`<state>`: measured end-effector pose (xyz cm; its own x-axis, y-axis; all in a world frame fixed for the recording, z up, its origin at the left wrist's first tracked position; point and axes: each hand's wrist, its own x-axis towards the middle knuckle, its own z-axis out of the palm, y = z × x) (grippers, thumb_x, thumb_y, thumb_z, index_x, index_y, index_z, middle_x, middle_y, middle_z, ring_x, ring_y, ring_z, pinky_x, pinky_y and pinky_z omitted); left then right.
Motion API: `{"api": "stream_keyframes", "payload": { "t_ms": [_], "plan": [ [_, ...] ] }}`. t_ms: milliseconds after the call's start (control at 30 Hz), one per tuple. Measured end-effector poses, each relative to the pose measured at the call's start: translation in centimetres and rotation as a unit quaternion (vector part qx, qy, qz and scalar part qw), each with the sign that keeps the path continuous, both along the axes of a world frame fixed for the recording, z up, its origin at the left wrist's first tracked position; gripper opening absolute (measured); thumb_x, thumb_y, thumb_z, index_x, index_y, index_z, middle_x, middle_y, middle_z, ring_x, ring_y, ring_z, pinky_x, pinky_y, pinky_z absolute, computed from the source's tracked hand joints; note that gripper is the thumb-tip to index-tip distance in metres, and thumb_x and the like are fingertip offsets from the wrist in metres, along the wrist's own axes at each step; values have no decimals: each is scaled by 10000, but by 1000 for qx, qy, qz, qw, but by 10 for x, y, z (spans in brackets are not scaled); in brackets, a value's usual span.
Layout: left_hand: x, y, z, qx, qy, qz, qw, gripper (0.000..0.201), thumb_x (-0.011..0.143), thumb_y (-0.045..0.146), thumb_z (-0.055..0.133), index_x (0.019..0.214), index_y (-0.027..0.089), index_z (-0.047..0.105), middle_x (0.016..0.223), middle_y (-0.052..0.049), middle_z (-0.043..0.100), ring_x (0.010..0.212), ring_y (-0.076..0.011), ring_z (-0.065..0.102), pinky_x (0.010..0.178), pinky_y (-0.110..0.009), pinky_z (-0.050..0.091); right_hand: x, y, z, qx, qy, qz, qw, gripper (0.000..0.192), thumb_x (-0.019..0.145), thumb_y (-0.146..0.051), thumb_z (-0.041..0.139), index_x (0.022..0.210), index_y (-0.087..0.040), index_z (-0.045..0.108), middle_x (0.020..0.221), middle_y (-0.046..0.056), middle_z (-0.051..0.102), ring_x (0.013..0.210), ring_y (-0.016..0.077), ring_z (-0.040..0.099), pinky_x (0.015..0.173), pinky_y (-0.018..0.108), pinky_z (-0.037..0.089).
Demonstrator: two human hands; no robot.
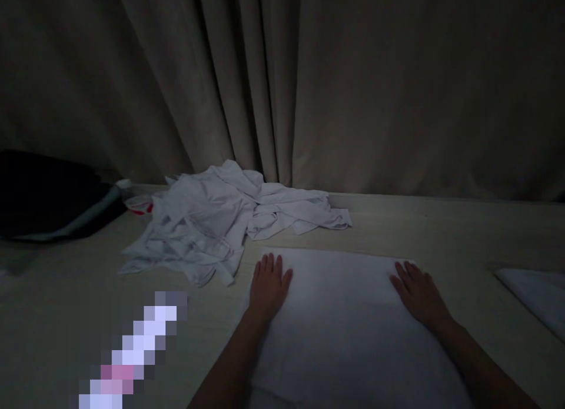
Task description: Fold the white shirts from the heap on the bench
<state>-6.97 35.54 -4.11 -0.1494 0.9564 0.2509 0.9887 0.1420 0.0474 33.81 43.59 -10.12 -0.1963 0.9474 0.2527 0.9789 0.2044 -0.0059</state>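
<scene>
A white cloth [339, 315] lies spread flat on the pale surface in front of me, its far edge running nearly straight across. My left hand [270, 282] rests palm down on its far left corner, fingers stretched out. On the far right corner my right hand [417, 291] lies flat too, fingers extended. Neither hand grips anything. The cloth's near end runs out of the bottom of the view. It is too dim to tell what kind of cloth item this is.
A crumpled heap of white cloths [207, 215] lies beyond my left hand, near the long beige curtain [375, 91]. At far left sits a black item [48, 197] with a pale stripe. Another white cloth [538, 297] lies at right. A pixelated patch [132, 350] covers something lower left.
</scene>
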Motion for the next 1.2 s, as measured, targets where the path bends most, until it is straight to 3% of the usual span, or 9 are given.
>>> {"api": "stream_keyframes", "payload": {
  "t_ms": [133, 267, 367, 500, 667, 867, 1000, 1067, 1200],
  "plan": [
    [-47, -29, 20, 44, -60, 50, 996, 527, 905, 397, 328, 1308, 86, 465, 1356, -173, 513, 1283, -275, 436, 1062, -406, 335, -12, 2, 30, 39, 20, -16, 999, 653, 909, -493, 182, 1382, -96, 394, 1426, 184, 404, 1355, 332, 290, 1080, 565, 220],
    [-85, -48, 37, -22, -199, 121, 972, 415, 915, 383, 274, 1019, 198, 631, 1009, -80, 705, 907, -188, 648, 772, -295, 472, -65, 10, 69, 64, 72, 67, 993, 615, 914, -472, 233, 1337, -75, 437, 1355, 191, 474, 1294, 279, 391, 1075, 450, 306],
    [-81, -39, 37, -59, -212, 103, 970, 366, 888, 443, 349, 903, 230, 645, 880, -42, 723, 812, -182, 663, 651, -272, 451, -137, 12, 90, 51, 109, 144, 982, 513, 911, -393, 309, 1319, -121, 460, 1324, 161, 509, 1240, 249, 448, 1047, 430, 352],
    [-62, -19, 31, -64, -194, 94, 974, 364, 866, 467, 391, 901, 201, 638, 898, -83, 710, 834, -208, 657, 668, -294, 439, -240, 9, 106, 20, 108, 240, 965, 439, 873, -223, 387, 1290, -145, 504, 1326, 133, 515, 1234, 215, 443, 1047, 387, 346],
    [-61, -8, 25, -57, -198, 87, 975, 321, 848, 428, 434, 872, 190, 647, 957, -106, 687, 866, -222, 645, 679, -305, 428, -322, 11, 107, -45, 93, 321, 942, 469, 810, -94, 435, 1251, -204, 554, 1270, 90, 564, 1183, 187, 478, 1017, 347, 352],
    [-70, -1, 16, -51, -286, 48, 956, 228, 861, 371, 465, 827, 231, 642, 804, 2, 706, 761, -125, 645, 634, -222, 420, -360, 22, 88, -114, 41, 373, 920, 503, 757, -68, 510, 1211, -267, 599, 1312, 93, 520, 1198, 217, 467, 971, 349, 363],
    [-73, -1, 14, -35, -313, 32, 949, 202, 861, 335, 476, 860, 226, 646, 863, -2, 709, 803, -122, 634, 697, -222, 425, -367, 31, 82, -123, 62, 356, 924, 366, 776, -73, 484, 1036, -243, 676, 1220, 76, 569, 1149, 203, 488, 941, 322, 367],
    [-72, -4, 17, -34, -290, 37, 956, 199, 857, 329, 476, 899, 235, 647, 889, -11, 705, 812, -143, 632, 685, -245, 419, -369, 33, 82, -122, 75, 346, 927, 330, 777, -63, 465, 972, -224, 677, 1152, 66, 593, 1104, 184, 503, 917, 297, 371],
    [-67, -9, 23, -27, -152, 39, 987, 265, 886, 361, 409, 935, 250, 645, 952, -33, 670, 795, -173, 633, 620, -274, 391, -376, 34, 84, -123, 78, 336, 931, 272, 777, -75, 460, 917, -201, 655, 1019, 59, 625, 1019, 173, 528, 874, 271, 373]
  ]
}}
